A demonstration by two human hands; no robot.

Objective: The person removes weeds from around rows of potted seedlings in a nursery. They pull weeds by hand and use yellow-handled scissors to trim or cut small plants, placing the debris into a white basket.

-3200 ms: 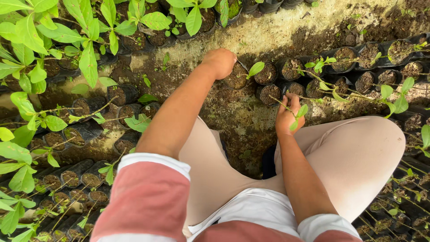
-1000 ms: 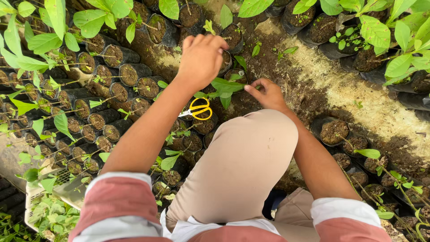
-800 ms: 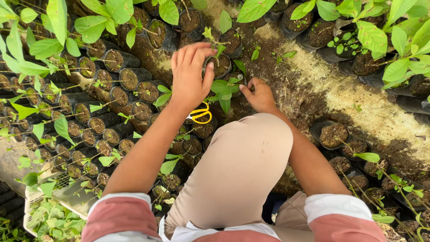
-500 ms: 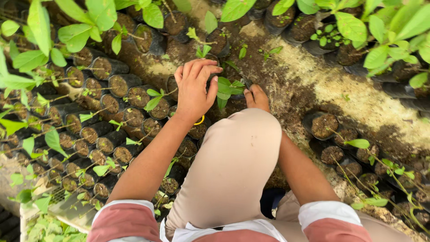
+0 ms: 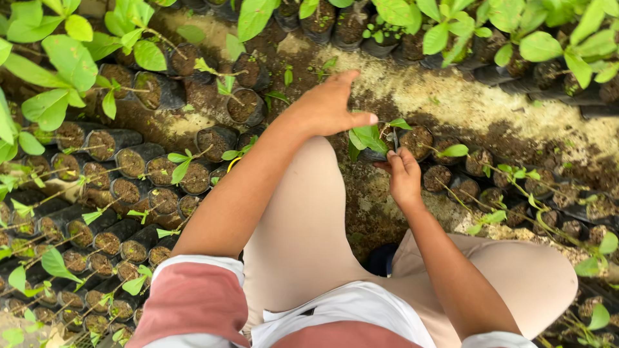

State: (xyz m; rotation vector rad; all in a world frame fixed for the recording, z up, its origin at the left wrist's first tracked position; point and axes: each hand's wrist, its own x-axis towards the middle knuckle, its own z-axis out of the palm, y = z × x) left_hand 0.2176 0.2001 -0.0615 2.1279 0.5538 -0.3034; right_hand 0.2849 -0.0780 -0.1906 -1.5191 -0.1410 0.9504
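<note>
head camera, looking steeply down, close over hands (image 5: 361,138), knees

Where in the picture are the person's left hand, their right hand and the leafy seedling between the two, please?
left hand (image 5: 329,106): head view, back of the hand.
right hand (image 5: 404,177): head view, back of the hand.
seedling (image 5: 367,136): head view, a broad green leaf.

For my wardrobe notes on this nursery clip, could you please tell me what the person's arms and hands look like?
Both arms are bare from short sleeves down. The faded-red short sleeves with white cuff bands end above the elbows. The left hand and right hand wear no gloves; no rings, watch or bracelets are visible.
</note>
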